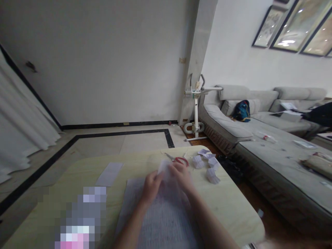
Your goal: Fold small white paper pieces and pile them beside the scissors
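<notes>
Both my hands meet over a white sheet of paper [160, 214] lying on a pale yellow table [233, 204]. My left hand [151, 186] and my right hand [183, 176] pinch a small piece of white paper [164, 168] between them, fingers closed on it. Red-handled scissors [178, 159] lie just beyond my right hand. Several small folded paper pieces [207, 164] are scattered to the right of the scissors. A separate white paper strip [110, 173] lies to the left.
A blurred-out patch [80, 221] covers the near left of the table. A grey sofa [272, 138] with a blue bag [241, 111] and clutter stands at the right, an exercise machine [195, 107] by the pillar, white curtains [20, 128] at the left.
</notes>
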`<state>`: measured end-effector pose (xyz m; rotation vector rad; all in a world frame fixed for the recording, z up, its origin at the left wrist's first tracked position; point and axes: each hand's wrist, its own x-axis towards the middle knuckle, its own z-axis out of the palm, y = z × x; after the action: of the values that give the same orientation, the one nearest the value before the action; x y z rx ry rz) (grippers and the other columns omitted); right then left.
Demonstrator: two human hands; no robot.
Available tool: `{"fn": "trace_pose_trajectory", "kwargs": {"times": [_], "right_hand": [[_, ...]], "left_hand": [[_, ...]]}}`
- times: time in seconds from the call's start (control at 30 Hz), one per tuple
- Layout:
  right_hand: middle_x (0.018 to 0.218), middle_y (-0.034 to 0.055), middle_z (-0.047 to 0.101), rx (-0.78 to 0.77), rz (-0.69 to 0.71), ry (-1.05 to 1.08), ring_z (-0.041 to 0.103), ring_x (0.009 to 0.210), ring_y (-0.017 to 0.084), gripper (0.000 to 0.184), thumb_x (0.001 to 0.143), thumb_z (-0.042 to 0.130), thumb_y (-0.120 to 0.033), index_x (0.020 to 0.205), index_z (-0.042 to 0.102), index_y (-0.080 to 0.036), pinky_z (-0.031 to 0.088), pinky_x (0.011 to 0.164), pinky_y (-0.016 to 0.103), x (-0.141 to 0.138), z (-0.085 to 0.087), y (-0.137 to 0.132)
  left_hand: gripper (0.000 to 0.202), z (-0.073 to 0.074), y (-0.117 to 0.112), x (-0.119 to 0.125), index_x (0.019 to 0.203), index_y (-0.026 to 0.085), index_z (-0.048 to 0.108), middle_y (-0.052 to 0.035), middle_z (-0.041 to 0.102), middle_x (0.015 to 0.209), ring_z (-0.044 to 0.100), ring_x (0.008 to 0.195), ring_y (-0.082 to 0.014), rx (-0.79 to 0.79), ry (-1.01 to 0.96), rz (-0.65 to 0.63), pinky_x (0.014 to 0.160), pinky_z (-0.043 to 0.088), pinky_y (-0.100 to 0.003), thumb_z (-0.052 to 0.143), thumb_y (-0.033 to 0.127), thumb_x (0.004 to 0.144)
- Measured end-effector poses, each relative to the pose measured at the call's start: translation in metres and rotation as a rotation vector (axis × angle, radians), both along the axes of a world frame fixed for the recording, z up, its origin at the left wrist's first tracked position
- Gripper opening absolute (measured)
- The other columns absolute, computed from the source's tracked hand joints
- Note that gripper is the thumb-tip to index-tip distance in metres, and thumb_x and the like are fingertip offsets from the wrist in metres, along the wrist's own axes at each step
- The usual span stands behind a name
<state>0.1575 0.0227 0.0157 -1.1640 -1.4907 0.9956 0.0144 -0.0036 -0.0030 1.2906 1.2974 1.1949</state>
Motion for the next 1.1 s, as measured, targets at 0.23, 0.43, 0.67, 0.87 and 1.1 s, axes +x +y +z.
{"fn": "trace_pose_trajectory", "kwargs": {"times": [0.23,0.43,0.67,0.87,1.1], "right_hand": [[0.055,-0.0038,0.041,-0.071,0.074,0.000,0.039,0.051,0.011,0.033,0.081,0.051,-0.038,0.056,0.041,-0.019,0.029,0.046,0.023,-0.001,-0.010,-0.001],[0.058,-0.0030,0.041,-0.127,0.149,0.014,0.041,0.054,0.012,0.029,0.082,0.049,-0.038,0.061,0.042,-0.020,0.030,0.047,0.023,-0.004,-0.021,0.000],[0.061,-0.0017,0.045,-0.130,0.117,-0.026,0.044,0.057,0.013,0.027,0.081,0.050,-0.038,0.062,0.044,-0.020,0.031,0.048,0.023,-0.004,-0.018,0.000],[0.064,-0.0003,0.051,-0.045,0.050,-0.036,0.049,0.062,0.014,0.023,0.080,0.051,-0.036,0.065,0.051,-0.018,0.037,0.053,0.024,-0.005,-0.018,0.001],[0.080,0.0035,0.058,0.098,-0.200,0.119,0.053,0.076,0.018,0.014,0.076,0.054,-0.030,0.083,0.056,-0.018,0.043,0.071,0.030,-0.011,0.033,-0.006]], "left_hand": [[0.030,0.003,0.006,-0.009,0.091,0.014,0.066,-0.0036,0.067,0.081,0.061,0.076,-0.0171,0.112,-0.093,0.061,0.066,0.047,-0.023,0.061,0.038,0.074],[0.037,0.000,0.007,-0.012,0.105,0.015,0.063,-0.0028,0.067,0.078,0.062,0.068,-0.0147,0.129,-0.077,0.060,0.059,0.047,-0.021,0.063,0.033,0.073],[0.028,-0.002,0.008,-0.010,0.094,0.013,0.066,-0.0064,0.070,0.084,0.065,0.076,-0.0186,0.110,-0.051,0.065,0.066,0.050,-0.024,0.063,0.032,0.074],[0.030,-0.006,0.009,-0.010,0.096,0.014,0.066,-0.0083,0.071,0.088,0.066,0.080,-0.0204,0.093,-0.077,0.070,0.068,0.051,-0.026,0.063,0.034,0.073],[0.032,-0.012,0.014,-0.013,0.094,0.013,0.067,-0.0089,0.071,0.083,0.066,0.073,-0.0207,0.135,-0.022,0.176,0.062,0.052,-0.028,0.059,0.036,0.073]]}}
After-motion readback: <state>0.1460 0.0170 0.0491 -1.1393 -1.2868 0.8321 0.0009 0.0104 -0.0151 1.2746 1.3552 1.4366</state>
